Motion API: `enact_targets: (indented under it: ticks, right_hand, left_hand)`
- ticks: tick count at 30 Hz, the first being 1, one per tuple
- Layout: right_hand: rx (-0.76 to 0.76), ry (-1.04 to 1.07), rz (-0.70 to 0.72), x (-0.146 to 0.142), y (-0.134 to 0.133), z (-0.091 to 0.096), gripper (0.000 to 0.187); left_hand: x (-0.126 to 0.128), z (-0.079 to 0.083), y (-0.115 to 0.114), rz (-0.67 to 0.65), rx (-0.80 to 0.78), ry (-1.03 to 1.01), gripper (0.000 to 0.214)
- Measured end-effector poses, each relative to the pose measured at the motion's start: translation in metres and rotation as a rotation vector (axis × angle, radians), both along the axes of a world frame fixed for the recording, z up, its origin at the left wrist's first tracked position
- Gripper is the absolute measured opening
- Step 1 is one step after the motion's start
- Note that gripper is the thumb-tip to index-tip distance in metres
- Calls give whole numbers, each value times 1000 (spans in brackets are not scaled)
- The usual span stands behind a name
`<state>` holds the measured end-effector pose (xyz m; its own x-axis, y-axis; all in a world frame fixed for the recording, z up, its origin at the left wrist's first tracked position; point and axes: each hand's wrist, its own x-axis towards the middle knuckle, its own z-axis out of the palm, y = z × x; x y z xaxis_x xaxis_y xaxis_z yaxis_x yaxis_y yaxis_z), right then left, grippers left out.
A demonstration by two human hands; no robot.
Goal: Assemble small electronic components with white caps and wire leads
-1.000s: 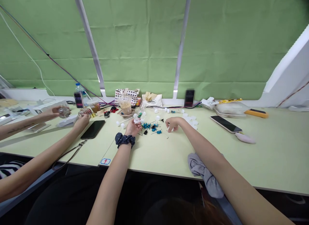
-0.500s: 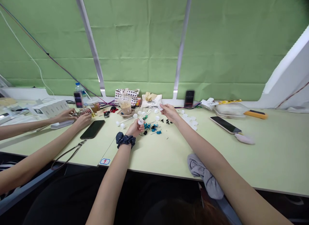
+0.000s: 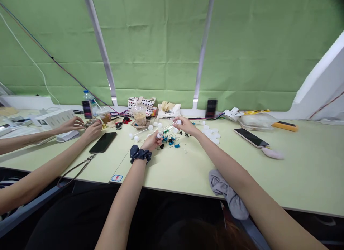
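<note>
My left hand [image 3: 152, 142], with a dark dotted scrunchie [image 3: 140, 154] at its wrist, is closed on the near end of a clear tube [image 3: 168, 129]. A white cap [image 3: 159, 135] shows at that end, and something green is inside. At the far end, my right hand [image 3: 186, 125] pinches another white cap [image 3: 178, 122]; whether it is fully seated on the tube I cannot tell. Below the tube lie small blue parts [image 3: 176, 145] with thin metal shafts, mixed with black pieces. Loose white caps [image 3: 213, 134] are grouped right of my right hand.
Capped clear tubes [image 3: 142, 132] and an iced drink cup [image 3: 139, 118] stand left of centre. Another person's hands [image 3: 92, 131] handle a small item at left. Phones lie at left [image 3: 103, 143] and right [image 3: 251, 138]. A grey cloth [image 3: 228, 194] hangs over the front edge.
My right hand has lowered slightly, bringing its white cap to the tube's far end. My left hand has shifted slightly right, still holding the tube.
</note>
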<state>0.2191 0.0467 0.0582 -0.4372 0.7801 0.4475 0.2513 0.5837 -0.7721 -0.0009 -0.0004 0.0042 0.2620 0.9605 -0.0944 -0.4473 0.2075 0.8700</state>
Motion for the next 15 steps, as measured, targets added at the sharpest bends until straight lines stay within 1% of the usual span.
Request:
enact_targets:
  ticks: [2, 4, 7, 10, 15]
  right_hand:
    - [87, -69, 7, 0, -2, 0, 34]
    - [130, -114, 36, -1, -4, 1, 32]
    - [129, -152, 60, -2, -7, 2, 30]
    - [125, -168, 67, -4, -9, 2, 28]
    - [170, -184, 72, -8, -9, -2, 25]
  left_hand:
    - [0, -1, 1, -25, 56, 1, 22]
    - [0, -1, 1, -34, 86, -11, 19]
    - [2, 0, 0, -32, 117, -21, 17]
    - [4, 2, -4, -35, 174, 12, 17]
    - [8, 3, -9, 17, 274, 38, 27]
